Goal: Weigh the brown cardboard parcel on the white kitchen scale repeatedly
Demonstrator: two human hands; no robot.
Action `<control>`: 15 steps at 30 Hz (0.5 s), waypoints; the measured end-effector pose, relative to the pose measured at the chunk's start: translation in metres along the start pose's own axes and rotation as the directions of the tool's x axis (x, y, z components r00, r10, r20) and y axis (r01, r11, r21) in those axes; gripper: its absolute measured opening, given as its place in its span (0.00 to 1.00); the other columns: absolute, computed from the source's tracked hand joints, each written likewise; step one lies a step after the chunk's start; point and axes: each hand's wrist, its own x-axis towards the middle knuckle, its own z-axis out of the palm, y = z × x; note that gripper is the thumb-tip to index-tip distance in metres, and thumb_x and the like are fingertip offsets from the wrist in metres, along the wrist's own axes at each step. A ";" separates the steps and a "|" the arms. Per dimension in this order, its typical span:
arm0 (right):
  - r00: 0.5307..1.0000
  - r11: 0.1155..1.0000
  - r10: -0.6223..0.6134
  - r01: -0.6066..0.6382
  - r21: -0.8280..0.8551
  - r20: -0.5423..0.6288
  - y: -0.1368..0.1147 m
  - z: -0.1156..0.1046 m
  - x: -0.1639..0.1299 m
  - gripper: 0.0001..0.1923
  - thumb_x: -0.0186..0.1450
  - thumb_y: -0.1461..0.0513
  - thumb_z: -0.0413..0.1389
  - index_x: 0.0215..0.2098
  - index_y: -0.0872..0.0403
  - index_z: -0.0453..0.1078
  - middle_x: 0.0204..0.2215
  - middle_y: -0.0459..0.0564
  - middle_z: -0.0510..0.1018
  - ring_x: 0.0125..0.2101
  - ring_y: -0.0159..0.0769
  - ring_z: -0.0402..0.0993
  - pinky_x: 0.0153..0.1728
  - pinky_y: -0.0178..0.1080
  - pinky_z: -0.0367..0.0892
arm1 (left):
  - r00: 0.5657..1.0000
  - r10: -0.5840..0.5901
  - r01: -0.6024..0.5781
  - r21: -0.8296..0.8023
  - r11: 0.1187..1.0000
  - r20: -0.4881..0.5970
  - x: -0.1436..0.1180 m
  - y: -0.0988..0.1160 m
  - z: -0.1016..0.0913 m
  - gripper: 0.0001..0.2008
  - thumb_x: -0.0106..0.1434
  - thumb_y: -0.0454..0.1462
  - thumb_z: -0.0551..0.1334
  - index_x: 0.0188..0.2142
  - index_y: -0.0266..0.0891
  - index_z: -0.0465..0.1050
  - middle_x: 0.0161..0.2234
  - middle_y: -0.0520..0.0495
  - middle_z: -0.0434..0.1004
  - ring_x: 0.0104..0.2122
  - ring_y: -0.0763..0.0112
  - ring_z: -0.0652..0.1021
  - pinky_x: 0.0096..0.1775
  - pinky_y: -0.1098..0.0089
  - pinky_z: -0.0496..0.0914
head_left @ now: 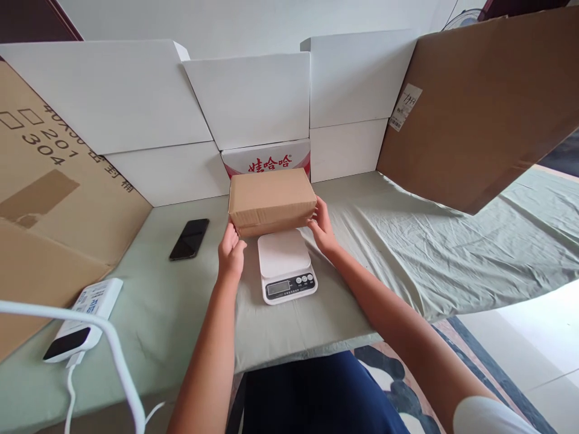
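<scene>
A closed brown cardboard box is held between my two hands, just above and behind a white kitchen scale. My left hand grips the box's near left corner, its fingers partly hidden under it. On the near right corner, my right hand has its fingers curled round the side and the thumb at the front. The box overlaps the rear edge of the scale's platform in view; whether it touches the scale I cannot tell. The scale's display and several buttons face me, and no digits are readable.
Left of my hands lies a black smartphone. A white device with a cable is at the left front. White boxes stack along the back; large cardboard panels flank the cloth-covered table. The table's front edge lies near my lap.
</scene>
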 end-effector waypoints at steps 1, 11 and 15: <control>1.000 1.000 -0.013 0.013 -0.014 -0.003 -0.007 -0.003 -0.006 0.35 0.68 0.45 0.55 0.68 0.45 0.52 0.66 0.55 0.62 0.62 0.50 0.64 0.57 0.53 0.69 | 1.000 0.004 -0.004 -0.003 1.000 0.000 -0.011 0.005 -0.002 0.41 0.50 0.32 0.60 0.66 0.38 0.66 0.65 0.38 0.69 0.68 0.51 0.66 0.66 0.57 0.61; 1.000 0.990 -0.016 0.018 -0.142 0.022 -0.047 -0.021 -0.078 0.33 0.70 0.43 0.52 0.67 0.44 0.48 0.63 0.57 0.61 0.62 0.52 0.62 0.59 0.56 0.66 | 0.992 -0.128 0.128 -0.015 0.992 -0.008 -0.106 0.020 -0.015 0.39 0.57 0.33 0.62 0.69 0.40 0.64 0.66 0.39 0.70 0.69 0.49 0.63 0.69 0.50 0.55; 0.999 0.987 0.022 -0.016 -0.157 0.033 -0.051 -0.022 -0.084 0.33 0.70 0.43 0.51 0.66 0.45 0.49 0.61 0.57 0.62 0.60 0.52 0.63 0.57 0.56 0.66 | 0.986 -0.162 0.162 -0.005 0.987 -0.032 -0.117 0.020 -0.017 0.39 0.57 0.34 0.62 0.70 0.40 0.62 0.67 0.39 0.68 0.68 0.48 0.65 0.68 0.49 0.57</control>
